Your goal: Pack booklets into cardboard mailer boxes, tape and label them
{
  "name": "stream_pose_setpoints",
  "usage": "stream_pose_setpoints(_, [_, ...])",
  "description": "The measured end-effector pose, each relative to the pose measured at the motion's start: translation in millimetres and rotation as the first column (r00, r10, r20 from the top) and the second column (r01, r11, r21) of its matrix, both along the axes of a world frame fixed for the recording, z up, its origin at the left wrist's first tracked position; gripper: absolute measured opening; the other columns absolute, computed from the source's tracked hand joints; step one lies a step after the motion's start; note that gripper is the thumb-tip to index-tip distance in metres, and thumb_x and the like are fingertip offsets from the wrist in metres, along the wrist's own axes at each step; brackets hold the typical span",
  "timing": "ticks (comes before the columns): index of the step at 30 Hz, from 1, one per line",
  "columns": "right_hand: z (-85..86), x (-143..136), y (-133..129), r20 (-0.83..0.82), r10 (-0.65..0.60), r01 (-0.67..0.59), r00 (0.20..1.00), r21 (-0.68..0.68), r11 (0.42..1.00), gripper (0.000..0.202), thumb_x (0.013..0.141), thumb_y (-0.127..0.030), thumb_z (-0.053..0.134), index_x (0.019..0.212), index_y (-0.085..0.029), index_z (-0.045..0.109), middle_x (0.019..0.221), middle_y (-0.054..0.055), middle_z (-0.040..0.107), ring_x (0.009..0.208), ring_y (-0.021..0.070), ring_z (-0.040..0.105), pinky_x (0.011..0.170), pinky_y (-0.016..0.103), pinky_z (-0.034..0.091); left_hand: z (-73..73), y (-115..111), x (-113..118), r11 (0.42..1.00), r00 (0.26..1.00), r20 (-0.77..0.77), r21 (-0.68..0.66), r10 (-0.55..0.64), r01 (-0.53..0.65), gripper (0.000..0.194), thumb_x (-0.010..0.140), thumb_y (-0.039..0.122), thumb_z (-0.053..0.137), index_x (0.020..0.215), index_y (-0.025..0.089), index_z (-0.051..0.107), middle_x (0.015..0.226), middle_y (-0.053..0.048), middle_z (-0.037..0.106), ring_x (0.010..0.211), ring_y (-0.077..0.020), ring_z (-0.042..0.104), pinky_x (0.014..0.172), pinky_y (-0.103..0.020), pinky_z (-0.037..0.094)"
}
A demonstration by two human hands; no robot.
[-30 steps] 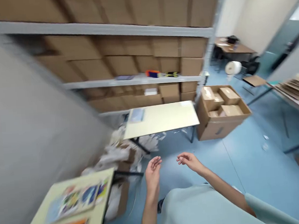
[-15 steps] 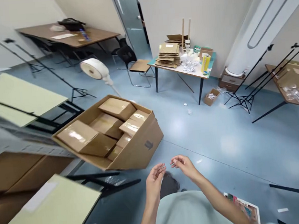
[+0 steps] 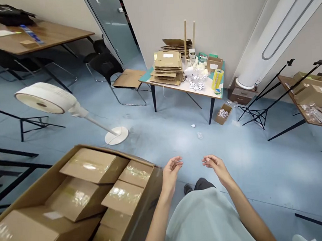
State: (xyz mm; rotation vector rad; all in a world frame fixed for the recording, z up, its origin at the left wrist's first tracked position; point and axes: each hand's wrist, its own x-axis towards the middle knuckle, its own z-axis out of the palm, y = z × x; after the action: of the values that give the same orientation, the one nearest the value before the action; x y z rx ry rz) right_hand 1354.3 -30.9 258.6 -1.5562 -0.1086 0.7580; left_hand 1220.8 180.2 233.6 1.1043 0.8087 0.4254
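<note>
The bare left hand (image 3: 170, 173) and bare right hand (image 3: 217, 168) are hovering empty, each grip loosely curled, seemingly between steps; reaching the large brown cardboard box (image 3: 43, 187) would need moving left.

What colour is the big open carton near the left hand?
The carton is plain brown cardboard, showing best in the current head view.

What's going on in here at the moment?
A person stands with both hands empty, the left hand and right hand held apart in front. The left is nearest to a big open box filled with smaller taped boxes. A white fan stands beyond it, and a table ahead holds stacked cardboard.
</note>
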Motion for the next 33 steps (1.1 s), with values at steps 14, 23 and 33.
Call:
stream_pose_setpoints(14, [-49.6, 419.7, 368.5, -0.124, -0.025, 0.034, 0.992, 0.074, 0.997, 0.064, 0.077, -0.070, 0.094, 0.117, -0.023, 0.079, 0.127, 0.016, 0.086, 0.106, 0.0278, 0.085, 0.098, 0.042, 0.065, -2.2, 380.6, 401.4, 0.998, 1.000, -0.012, 0.055, 0.021, -0.020, 0.046, 0.065, 0.025, 0.075, 0.111, 0.019, 0.076, 0.126, -0.016, 0.081, 0.098, -0.0242, 0.073, 0.090, -0.037, 0.056])
stream_pose_setpoints(23, [-63.4, 703.2, 676.3, -0.259, -0.038, 0.099, 0.965, 0.228, 0.969, 0.050, 0.080, -0.053, 0.103, 0.113, -0.027, 0.074, 0.119, 0.005, 0.088, 0.119, 0.0221, 0.083, 0.104, 0.032, 0.065, -4.4, 620.9, 607.5, 0.976, 0.984, 0.064, -0.154, 0.164, -0.153, 0.037, 0.082, 0.031, 0.094, 0.113, 0.020, 0.078, 0.136, -0.015, 0.081, 0.121, -0.0273, 0.080, 0.115, -0.042, 0.060])
stream_pose_setpoints(33, [-116.4, 923.8, 942.5, -0.427, -0.424, 0.419, 0.799, -0.112, 0.901, 0.056, 0.085, -0.052, 0.095, 0.130, -0.026, 0.074, 0.122, 0.009, 0.076, 0.128, 0.0237, 0.076, 0.112, 0.037, 0.067, -71.7, 942.9, 842.1, 0.818, 0.925, -0.172, -0.433, 0.338, -0.379, 0.010, 0.109, 0.027, 0.074, 0.103, 0.020, 0.069, 0.093, -0.002, 0.068, 0.086, -0.0132, 0.071, 0.111, -0.030, 0.061])
